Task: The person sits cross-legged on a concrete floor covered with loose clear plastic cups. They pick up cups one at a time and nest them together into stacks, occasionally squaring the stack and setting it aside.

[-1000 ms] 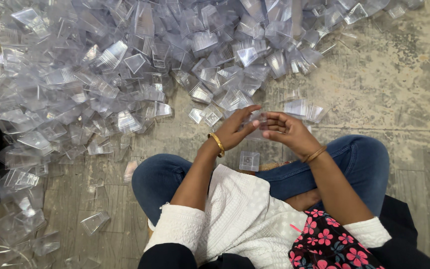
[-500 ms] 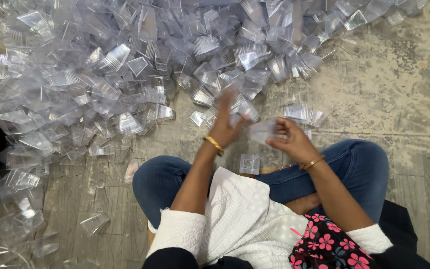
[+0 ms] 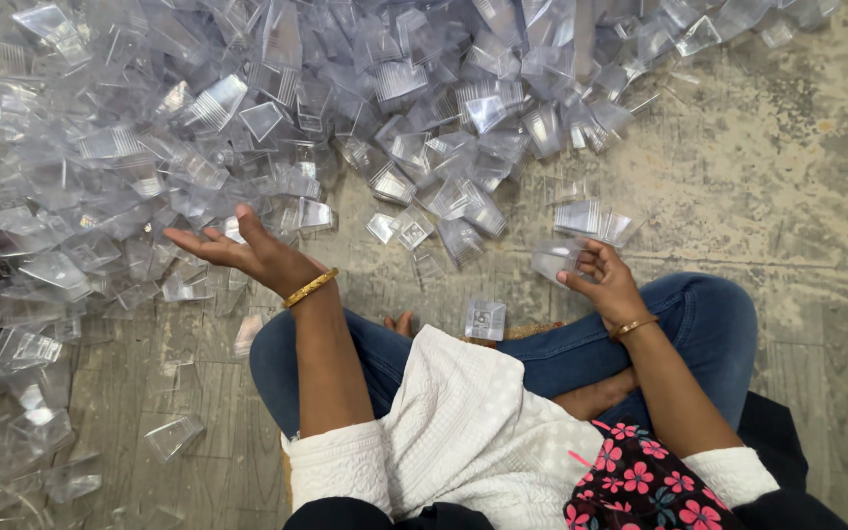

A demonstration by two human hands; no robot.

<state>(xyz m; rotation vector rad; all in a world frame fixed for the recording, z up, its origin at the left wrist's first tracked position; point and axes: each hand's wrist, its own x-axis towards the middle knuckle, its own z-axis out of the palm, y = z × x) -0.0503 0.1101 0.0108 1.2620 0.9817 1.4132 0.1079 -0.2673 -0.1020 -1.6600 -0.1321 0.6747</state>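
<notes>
Clear plastic piece (image 3: 554, 261) in right hand (image 3: 609, 287); left hand (image 3: 247, 250) open over pile (image 3: 247, 118)

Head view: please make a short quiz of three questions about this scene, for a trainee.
1. True or false: the left hand is open, palm up, and holds nothing.
2. What does the right hand hold?
A. a metal spoon
B. a clear plastic piece
C. a folded cloth
3. Fill in: a single clear plastic square rests on the person's ____.

Key
1. True. The fingers are spread, above the edge of the pile of clear plastic pieces.
2. B. The fingers pinch it, near the knee.
3. Lap, on the jeans, just above the white garment.
</notes>
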